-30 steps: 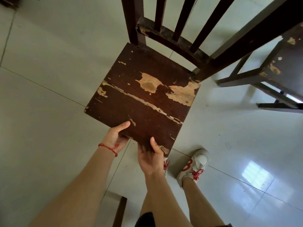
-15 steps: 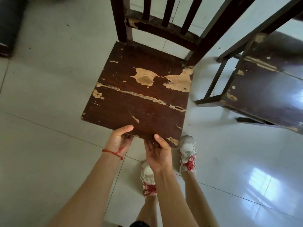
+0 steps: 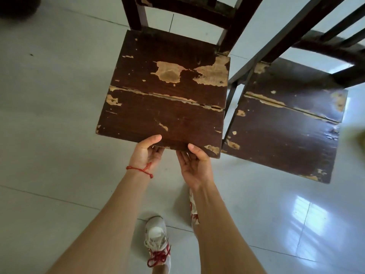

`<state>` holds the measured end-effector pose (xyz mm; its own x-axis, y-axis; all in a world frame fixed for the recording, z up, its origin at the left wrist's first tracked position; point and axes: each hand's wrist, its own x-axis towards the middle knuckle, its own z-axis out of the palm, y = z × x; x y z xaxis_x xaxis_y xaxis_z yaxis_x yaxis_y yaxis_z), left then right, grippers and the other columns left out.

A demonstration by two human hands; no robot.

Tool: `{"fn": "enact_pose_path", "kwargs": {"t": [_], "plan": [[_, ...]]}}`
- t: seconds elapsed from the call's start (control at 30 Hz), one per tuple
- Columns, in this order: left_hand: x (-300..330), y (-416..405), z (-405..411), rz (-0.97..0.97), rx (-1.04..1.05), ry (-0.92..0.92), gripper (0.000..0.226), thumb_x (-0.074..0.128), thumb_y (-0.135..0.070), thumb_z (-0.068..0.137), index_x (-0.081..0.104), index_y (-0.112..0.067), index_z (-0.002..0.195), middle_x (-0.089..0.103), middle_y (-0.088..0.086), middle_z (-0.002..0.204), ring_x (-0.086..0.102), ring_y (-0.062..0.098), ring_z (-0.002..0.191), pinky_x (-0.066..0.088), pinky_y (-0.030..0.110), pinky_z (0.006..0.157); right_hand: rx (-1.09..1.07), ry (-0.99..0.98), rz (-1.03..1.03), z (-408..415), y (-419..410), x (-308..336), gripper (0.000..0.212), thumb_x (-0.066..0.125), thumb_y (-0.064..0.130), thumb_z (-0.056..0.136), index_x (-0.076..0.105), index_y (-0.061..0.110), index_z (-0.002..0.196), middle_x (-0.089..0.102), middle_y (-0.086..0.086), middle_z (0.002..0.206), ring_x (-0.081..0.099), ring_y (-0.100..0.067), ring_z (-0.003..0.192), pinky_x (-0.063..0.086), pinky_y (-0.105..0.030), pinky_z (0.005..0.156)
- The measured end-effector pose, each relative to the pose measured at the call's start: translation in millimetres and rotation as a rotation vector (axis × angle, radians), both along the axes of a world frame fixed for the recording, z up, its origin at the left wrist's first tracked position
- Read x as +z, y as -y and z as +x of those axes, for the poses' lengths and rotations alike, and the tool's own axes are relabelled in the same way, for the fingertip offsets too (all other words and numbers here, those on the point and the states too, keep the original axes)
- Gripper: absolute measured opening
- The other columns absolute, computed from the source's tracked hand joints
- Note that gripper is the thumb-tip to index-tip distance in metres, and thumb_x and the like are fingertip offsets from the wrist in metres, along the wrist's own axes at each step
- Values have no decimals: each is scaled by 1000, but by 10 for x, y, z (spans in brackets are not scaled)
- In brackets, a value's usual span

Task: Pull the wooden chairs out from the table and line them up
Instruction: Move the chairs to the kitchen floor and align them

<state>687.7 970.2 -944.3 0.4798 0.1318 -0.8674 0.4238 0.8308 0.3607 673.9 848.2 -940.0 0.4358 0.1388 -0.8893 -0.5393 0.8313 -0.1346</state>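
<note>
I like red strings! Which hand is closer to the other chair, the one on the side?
Right. The right hand grips the held chair's front edge nearest the second chair; the left hand grips farther away.

So the held chair [image 3: 164, 95] is the anchor here. The second chair [image 3: 286, 123] sits just to its right, seats nearly touching at the near corners. Left hand [image 3: 145, 153] and right hand [image 3: 194, 165] are both at its front edge, thumbs on top. The floor [image 3: 49, 115] is under it, and a shoe [image 3: 157, 242] sits nearer than the hands.
</note>
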Motion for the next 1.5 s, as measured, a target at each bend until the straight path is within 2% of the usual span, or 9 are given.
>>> {"fn": "enact_pose_path", "kwargs": {"t": [0.17,0.3,0.43,0.57,0.7,0.87,1.17,1.33,1.5], "plan": [[-115,56,200,-2,-56,-19,27,47,9,80,64,-12,84,74,1,68,71,12,63,56,23,59,-57,-12,6,114,52,-96,22,51,-5,80,65,12,81,72,-1,74,64,-18,87,50,-28,81],[-185,42,291,-6,-80,-37,40,47,9,81,75,-15,65,73,1,66,70,12,62,56,22,58,-89,-15,21,145,36,-126,24,52,-6,80,67,10,71,72,0,72,65,-16,83,50,-27,83],[-202,31,287,-17,-65,-52,28,46,9,81,64,-12,83,73,1,67,70,12,62,55,21,57,-92,-14,15,145,32,-147,30,51,-6,80,70,13,65,72,1,71,69,-12,76,51,-26,80],[-233,-36,228,-22,-46,-46,36,45,9,81,72,-14,74,73,1,70,71,14,65,56,23,59,-76,-17,19,123,-14,-155,24,51,-6,80,66,12,78,72,2,74,68,-11,78,51,-25,79],[-272,-91,197,-4,-45,-53,29,46,8,81,64,-14,89,74,0,73,70,14,72,57,24,65,-58,-1,34,125,-61,-191,24,51,-7,79,65,12,82,73,2,77,69,-12,79,53,-24,77],[-343,-25,218,-36,-36,-41,29,47,9,80,64,-13,90,74,2,75,71,16,72,57,26,66,-55,-6,7,172,7,-242,31,50,-8,80,70,13,68,72,1,74,66,-13,81,51,-25,80],[-291,6,275,-14,-53,-75,26,48,8,80,63,-12,88,73,2,70,71,15,67,57,25,62,-50,-5,9,194,43,-219,20,51,-6,82,64,9,81,72,0,78,64,-16,89,51,-25,82],[-264,10,241,-17,-45,-120,25,48,8,80,62,-11,87,73,3,69,65,18,79,57,28,67,-10,4,16,134,74,-216,19,52,-5,82,63,9,91,70,-1,86,63,-16,92,52,-25,83],[-245,0,226,-19,-44,-115,25,52,6,79,63,-11,94,68,7,91,63,22,91,53,32,75,5,9,19,118,89,-214,27,54,-2,83,59,11,106,65,-5,104,61,-18,102,50,-28,86]]}}
